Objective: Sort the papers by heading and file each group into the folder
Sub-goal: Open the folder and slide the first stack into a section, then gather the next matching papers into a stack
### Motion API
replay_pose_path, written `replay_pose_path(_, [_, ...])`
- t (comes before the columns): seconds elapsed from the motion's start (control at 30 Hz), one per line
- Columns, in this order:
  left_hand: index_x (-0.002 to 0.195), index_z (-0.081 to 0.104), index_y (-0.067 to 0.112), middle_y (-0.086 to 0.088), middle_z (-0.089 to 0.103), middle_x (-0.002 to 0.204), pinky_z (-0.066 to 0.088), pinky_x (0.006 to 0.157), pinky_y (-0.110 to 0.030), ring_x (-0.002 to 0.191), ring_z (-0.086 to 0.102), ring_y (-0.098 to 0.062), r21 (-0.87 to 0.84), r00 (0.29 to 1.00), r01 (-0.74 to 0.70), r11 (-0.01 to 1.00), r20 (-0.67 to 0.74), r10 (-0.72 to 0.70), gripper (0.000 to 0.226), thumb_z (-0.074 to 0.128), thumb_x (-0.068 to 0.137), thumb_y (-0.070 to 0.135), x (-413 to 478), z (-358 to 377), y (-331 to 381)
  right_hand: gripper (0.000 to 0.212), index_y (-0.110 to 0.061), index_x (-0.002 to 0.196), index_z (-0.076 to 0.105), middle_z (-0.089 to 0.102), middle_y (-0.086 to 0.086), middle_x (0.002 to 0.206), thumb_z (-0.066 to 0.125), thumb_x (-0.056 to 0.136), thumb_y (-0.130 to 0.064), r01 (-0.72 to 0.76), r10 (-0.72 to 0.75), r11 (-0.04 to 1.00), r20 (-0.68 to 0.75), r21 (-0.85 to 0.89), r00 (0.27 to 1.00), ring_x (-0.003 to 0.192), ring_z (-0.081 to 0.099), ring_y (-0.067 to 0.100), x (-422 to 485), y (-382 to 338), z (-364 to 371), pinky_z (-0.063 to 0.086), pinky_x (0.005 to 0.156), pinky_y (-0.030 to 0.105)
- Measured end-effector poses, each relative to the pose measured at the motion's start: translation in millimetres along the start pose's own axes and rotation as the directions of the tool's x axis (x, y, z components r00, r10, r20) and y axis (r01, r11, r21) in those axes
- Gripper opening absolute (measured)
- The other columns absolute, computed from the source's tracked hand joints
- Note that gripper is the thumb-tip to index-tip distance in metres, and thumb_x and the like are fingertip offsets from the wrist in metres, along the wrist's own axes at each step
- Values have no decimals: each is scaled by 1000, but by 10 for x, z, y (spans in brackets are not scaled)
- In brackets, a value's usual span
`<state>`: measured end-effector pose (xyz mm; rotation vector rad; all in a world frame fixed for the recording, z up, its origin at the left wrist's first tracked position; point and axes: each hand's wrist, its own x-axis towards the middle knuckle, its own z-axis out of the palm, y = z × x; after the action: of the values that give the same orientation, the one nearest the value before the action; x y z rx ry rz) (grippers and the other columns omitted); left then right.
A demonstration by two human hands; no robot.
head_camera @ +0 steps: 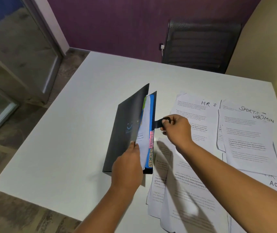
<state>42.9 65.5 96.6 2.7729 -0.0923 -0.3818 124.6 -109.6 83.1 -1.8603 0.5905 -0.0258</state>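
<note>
Folder (pixel 127 130): stood on edge on the white surface (pixel 77 132), partly open, just left of the papers.
Left hand (pixel 127 167): fingers pinched the front cover's edge.
Right hand (pixel 176 128): fingers gripped the black strap tab (pixel 159 123).
Papers (pixel 245 137): spread loose at right, headed HR, SPORTS, ADMIN.

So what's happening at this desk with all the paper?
A person is filing papers into a black folder standing on a white table. The left hand holds the front cover open, and the right hand pinches the closure tab on its edge. Coloured dividers, one marked SPORTS, show inside. Loose sheets headed HR, SPORTS and ADMIN lie to the right, not yet filed.
</note>
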Motion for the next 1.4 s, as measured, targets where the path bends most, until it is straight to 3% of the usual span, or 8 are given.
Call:
replay_pose_path(0.2, [152, 25, 17, -2, 25, 161, 52, 90, -32, 115, 61, -23, 115, 988, -54, 992, 147, 37, 70, 62, 93, 18, 175, 226, 59, 31, -18, 117, 56, 69, 1, 93, 68, 89, -19, -104, 109, 993, 88, -62, 990, 81, 68, 16, -158, 350, -157, 53, 59, 18])
replay_pose_path(0.4, [140, 42, 17, -20, 27, 158, 56, 82, -37, 111, 64, -33, 260, 947, -134, 956, 319, 46, 50, 60, 94, 21, 271, 612, 18, 19, -18, 107, 66, 69, -3, 100, 71, 88, -21, -148, 190, 945, 121, -291, 974, 91, 67, 12, -637, 995, -817, 46, 72, 21])
replay_pose_path(0.5, [142, 43, 24, -13, 35, 153, 55, 89, -43, 131, 49, -31, 251, 955, -153, 956, 287, 78, 49, 56, 94, 26, 249, 892, -58, 14, -16, 102, 68, 70, -3, 100, 71, 88, -18, -213, 253, 907, 66, -364, 965, 87, 66, 6, -943, 1278, -1196, 44, 64, 15])
replay_pose_path(0.67, [156, 14, 22, -6, 7, 165, 27, 116, -46, 152, 8, -28, 164, 956, -101, 981, 288, 51, 80, 43, 93, 62, 79, 1230, -182, 15, -16, 100, 69, 72, -5, 98, 74, 87, -21, -348, 333, 873, -105, -342, 937, 85, 70, 7, -1481, 1703, -1669, 47, 65, 18])
replay_pose_path(0.83, [155, 15, 19, -4, 7, 165, 11, 122, -46, 153, 1, -26, 87, 975, -175, 981, 151, 160, 80, 34, 93, 66, -108, 1407, 32, 16, -21, 103, 68, 70, -9, 104, 72, 88, -21, -423, 380, 857, -195, -295, 904, 95, 67, 12, -1792, 2021, -1953, 53, 82, 33])
replay_pose_path(0.97, [154, 25, 20, -2, 18, 164, 15, 123, -42, 152, 11, -24, 49, 974, -212, 976, 96, 206, 79, 43, 91, 65, -194, 1522, 294, 13, -26, 97, 66, 69, -10, 104, 69, 90, -16, -404, 361, 870, -194, -283, 912, 90, 66, 9, -1789, 2134, -2186, 48, 71, 25])
replay_pose_path(1.17, [139, 38, 15, -6, 47, 139, 48, 97, -42, 126, 47, -25, 71, 991, -5, 997, 133, -5, 84, 59, 79, 69, -325, 1682, 665, 23, -15, 113, 66, 69, 6, 118, 68, 91, -20, -444, 370, 833, -265, -329, 890, 99, 60, 20, -1564, 2395, -2703, 44, 84, 32])
replay_pose_path(1.4, [115, 49, 11, -10, 45, 120, 53, 85, -48, 113, 49, -33, -135, 961, 273, 952, 70, -266, 72, 82, 66, 52, -430, 1854, 813, 62, -8, 139, 50, 55, 11, 140, 68, 86, -35, -610, 450, 685, -428, -398, 784, 119, 58, 34, -1495, 2767, -3237, 51, 92, 42])
